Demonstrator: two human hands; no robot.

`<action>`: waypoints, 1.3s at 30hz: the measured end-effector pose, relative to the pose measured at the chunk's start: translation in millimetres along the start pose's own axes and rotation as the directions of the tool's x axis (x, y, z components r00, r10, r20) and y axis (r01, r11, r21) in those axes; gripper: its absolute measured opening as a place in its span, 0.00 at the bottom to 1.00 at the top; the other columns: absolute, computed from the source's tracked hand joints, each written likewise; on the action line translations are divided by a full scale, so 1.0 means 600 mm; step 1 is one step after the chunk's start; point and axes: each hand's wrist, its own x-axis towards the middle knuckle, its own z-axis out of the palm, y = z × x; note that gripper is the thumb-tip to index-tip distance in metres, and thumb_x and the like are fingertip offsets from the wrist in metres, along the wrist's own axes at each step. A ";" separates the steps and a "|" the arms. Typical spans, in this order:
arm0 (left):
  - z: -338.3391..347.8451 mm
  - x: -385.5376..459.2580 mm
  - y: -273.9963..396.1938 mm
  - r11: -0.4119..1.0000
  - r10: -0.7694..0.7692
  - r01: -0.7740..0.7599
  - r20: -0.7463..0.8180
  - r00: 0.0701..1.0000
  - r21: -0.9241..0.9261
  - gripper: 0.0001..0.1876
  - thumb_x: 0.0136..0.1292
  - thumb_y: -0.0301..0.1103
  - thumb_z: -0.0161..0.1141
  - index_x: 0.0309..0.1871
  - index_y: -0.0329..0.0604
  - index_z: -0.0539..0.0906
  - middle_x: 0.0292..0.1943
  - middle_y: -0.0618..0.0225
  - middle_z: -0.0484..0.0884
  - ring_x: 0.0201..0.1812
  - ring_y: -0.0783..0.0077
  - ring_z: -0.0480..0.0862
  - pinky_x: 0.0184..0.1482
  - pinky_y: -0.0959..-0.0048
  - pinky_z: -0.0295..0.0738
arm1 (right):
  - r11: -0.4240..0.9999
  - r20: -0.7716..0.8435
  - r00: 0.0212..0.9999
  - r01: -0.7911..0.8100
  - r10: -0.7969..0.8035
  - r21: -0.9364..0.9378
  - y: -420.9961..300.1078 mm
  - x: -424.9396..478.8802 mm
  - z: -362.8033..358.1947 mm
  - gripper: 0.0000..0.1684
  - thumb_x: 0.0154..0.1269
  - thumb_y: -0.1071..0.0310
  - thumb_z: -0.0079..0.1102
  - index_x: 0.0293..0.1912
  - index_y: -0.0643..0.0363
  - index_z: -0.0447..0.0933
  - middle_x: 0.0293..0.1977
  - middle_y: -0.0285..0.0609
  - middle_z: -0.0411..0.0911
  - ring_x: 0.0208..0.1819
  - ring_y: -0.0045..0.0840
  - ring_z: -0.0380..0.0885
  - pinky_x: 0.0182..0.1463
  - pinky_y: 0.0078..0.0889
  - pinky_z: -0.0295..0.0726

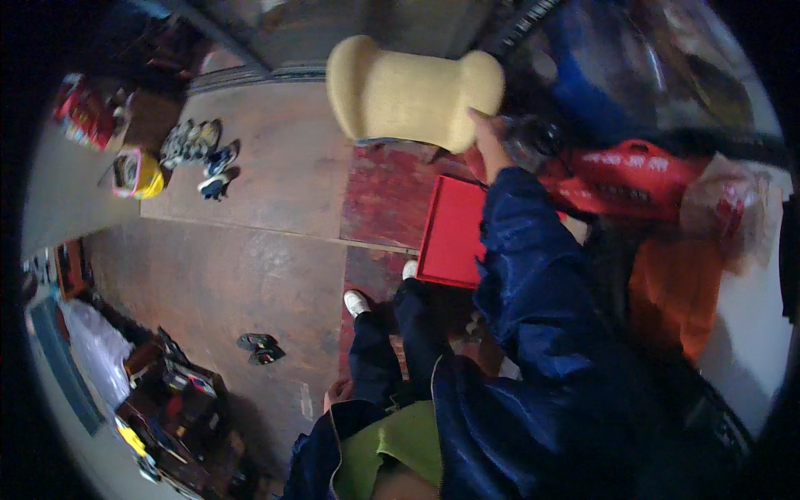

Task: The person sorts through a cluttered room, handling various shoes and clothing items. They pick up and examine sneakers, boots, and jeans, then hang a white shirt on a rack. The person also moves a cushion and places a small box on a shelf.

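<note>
A beige padded cushion (406, 94) with rounded, raised ends is at the top middle of the view. My right hand (490, 140) grips its right end, one finger lying over the beige face and the rest hidden. The right arm, in a dark blue sleeve, reaches forward to it. Below the cushion, a shallow red tray (451, 231) lies beside my feet, partly covered by that sleeve. My left hand (339, 394) hangs low beside my left thigh. Only part of it shows past the jacket, so its fingers cannot be made out well.
Sneakers (215, 172) and a yellow basket (140, 175) stand at the upper left. Dark slippers (259, 348) lie on the brown floor (219, 275). A cluttered dark box (175, 400) is at the lower left. Red packaging (631, 175) and an orange bag (675, 294) are on the right.
</note>
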 end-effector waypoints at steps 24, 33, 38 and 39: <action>0.055 -0.002 0.300 0.903 0.052 -0.163 0.277 0.960 0.396 0.24 0.58 0.38 0.56 0.55 0.36 0.69 0.38 0.64 0.79 0.39 0.75 0.77 0.37 0.78 0.69 | 0.307 -0.031 0.904 -0.112 0.426 0.945 0.222 -0.410 -0.757 0.20 0.57 0.73 0.53 0.52 0.61 0.68 0.46 0.42 0.73 0.48 0.31 0.72 0.49 0.35 0.73; 0.050 -0.031 0.289 0.891 0.099 -0.136 0.106 0.989 0.433 0.20 0.58 0.34 0.55 0.52 0.35 0.71 0.37 0.60 0.80 0.37 0.72 0.79 0.39 0.75 0.71 | 0.364 -0.040 0.700 -0.321 0.713 0.874 0.399 -0.394 -0.566 0.22 0.58 0.54 0.57 0.49 0.53 0.69 0.42 0.38 0.71 0.36 0.27 0.70 0.32 0.30 0.73; 0.044 -0.042 0.239 0.949 0.106 -0.130 0.096 0.990 0.287 0.19 0.58 0.34 0.55 0.51 0.33 0.72 0.37 0.58 0.80 0.37 0.71 0.79 0.41 0.74 0.72 | 0.389 0.108 0.809 -0.390 0.578 0.834 0.358 -0.393 -0.565 0.32 0.55 0.49 0.60 0.51 0.61 0.63 0.41 0.44 0.71 0.38 0.33 0.72 0.39 0.34 0.78; 0.046 -0.043 0.227 0.959 0.094 -0.113 0.083 0.992 0.260 0.19 0.58 0.34 0.55 0.51 0.33 0.72 0.37 0.58 0.80 0.37 0.71 0.79 0.41 0.74 0.72 | 0.323 0.199 0.750 -0.487 0.631 0.811 0.368 -0.398 -0.567 0.29 0.56 0.50 0.59 0.49 0.62 0.64 0.41 0.45 0.72 0.39 0.34 0.72 0.40 0.35 0.78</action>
